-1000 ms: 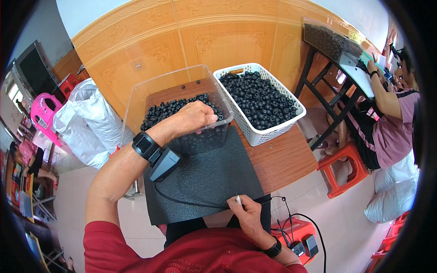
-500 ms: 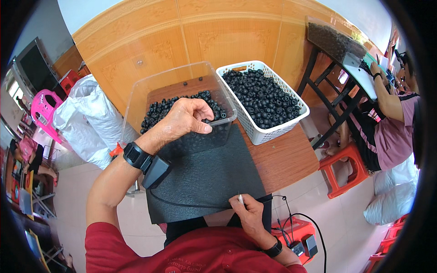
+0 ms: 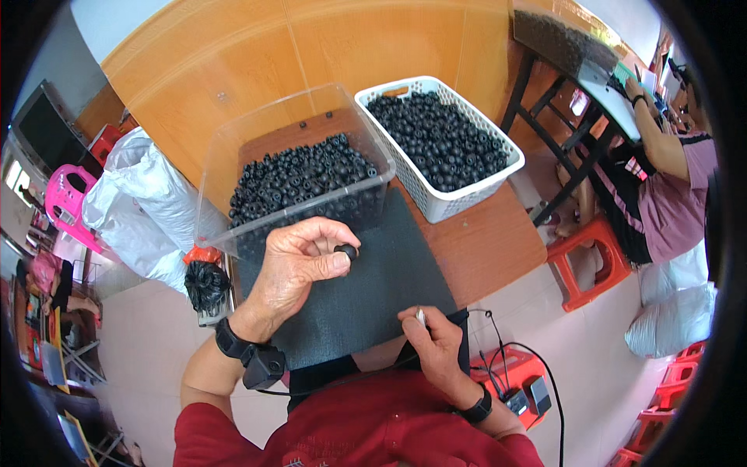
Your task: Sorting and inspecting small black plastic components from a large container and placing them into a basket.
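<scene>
Between the thumb and fingers of my left hand (image 3: pixel 289 272) is a small round black rubber-like piece (image 3: pixel 348 251), held above the black mat (image 3: pixel 389 265). My right hand (image 3: pixel 437 349) is closed near the mat's right front corner, around a thin tool with a whitish tip (image 3: pixel 421 317); most of it is hidden in the fingers. Just beyond my left hand stands a clear plastic box (image 3: pixel 208 175) holding many black ring-shaped pieces (image 3: pixel 299 179). To its right, a white perforated basket (image 3: pixel 467 201) is heaped with similar black pieces (image 3: pixel 436 140).
The box and basket stand on a brown wooden table (image 3: pixel 475 253) against a wood-panelled wall. White sacks (image 3: pixel 148 202) and a black bag (image 3: pixel 207 286) are at the left. A red stool with cables (image 3: pixel 513 377) is at my right. Another person (image 3: pixel 677 202) sits farther right.
My left hand has come back from the clear box toward me, over the mat, with a black piece in its fingers. My right hand stays near the mat's corner. The view has shifted slightly.
</scene>
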{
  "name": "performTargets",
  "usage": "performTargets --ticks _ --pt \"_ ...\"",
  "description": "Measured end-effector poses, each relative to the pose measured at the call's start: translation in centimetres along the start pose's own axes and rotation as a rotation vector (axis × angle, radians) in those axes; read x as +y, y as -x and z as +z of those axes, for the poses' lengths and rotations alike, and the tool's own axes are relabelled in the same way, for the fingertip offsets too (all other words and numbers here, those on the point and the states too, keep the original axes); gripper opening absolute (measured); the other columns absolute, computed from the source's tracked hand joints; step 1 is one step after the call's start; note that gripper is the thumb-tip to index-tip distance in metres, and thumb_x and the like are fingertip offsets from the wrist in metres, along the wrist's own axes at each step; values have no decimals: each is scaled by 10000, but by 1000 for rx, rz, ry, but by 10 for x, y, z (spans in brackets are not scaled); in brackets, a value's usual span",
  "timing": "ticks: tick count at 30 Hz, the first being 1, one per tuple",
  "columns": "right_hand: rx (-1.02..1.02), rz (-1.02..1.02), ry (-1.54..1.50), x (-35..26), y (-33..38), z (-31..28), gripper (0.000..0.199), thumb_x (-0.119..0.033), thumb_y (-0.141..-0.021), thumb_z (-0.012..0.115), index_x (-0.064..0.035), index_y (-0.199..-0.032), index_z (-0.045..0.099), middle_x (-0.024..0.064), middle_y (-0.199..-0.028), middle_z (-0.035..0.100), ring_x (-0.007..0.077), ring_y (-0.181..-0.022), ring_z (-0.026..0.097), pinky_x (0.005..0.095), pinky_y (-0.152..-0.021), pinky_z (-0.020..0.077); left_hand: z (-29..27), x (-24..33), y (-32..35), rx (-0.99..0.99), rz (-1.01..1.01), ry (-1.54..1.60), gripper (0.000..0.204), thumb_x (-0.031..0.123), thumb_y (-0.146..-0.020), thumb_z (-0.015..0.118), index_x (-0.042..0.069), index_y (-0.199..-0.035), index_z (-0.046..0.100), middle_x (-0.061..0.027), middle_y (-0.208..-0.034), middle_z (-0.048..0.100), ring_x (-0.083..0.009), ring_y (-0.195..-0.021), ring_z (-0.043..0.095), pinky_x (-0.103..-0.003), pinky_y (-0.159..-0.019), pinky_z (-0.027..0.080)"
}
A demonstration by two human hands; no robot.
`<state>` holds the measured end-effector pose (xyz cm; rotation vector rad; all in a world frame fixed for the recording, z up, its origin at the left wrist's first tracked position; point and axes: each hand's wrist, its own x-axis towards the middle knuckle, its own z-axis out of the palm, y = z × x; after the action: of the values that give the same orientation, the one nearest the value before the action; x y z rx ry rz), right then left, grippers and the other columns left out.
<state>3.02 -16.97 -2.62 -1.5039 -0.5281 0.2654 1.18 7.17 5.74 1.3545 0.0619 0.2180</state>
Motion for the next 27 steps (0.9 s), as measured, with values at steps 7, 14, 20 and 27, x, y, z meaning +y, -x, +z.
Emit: performTargets --ticks 7,14,20,27 --pt "-38 14 -14 -9 0 2 238 -199 -999 587 31 -1038 634 32 -798 604 84 -720 540 252 -646 456 14 -46 34 -27 -168 285 305 144 -849 752 -38 -1078 665 -129 -882 688 -181 -719 660 -309 -672 547" --pt "-18 -33 56 -12 -4 7 235 -187 -1009 569 36 -1053 627 70 -825 636 109 -702 571 254 -635 462 23 -63 44 -65 -245 374 283 136 -883 716 -55 -1082 655 -171 -905 704 -215 -734 687 -315 -672 566" --pt "-42 -78 -74 -13 -10 14 197 -181 -989 604 15 -1004 620 56 -785 662 92 -713 600 255 -631 478 29 -75 49 -63 -222 361 287 132 -874 723 -53 -1081 650 -153 -913 701 -209 -730 676 -309 -671 561" --pt "-20 -14 -118 -6 -10 17 148 -144 -950 646 0 -972 618 42 -736 659 70 -688 606 230 -594 463 38 -82 52 -61 -187 344 295 138 -866 728 -46 -1082 646 -132 -935 695 -205 -759 660 -306 -678 545"
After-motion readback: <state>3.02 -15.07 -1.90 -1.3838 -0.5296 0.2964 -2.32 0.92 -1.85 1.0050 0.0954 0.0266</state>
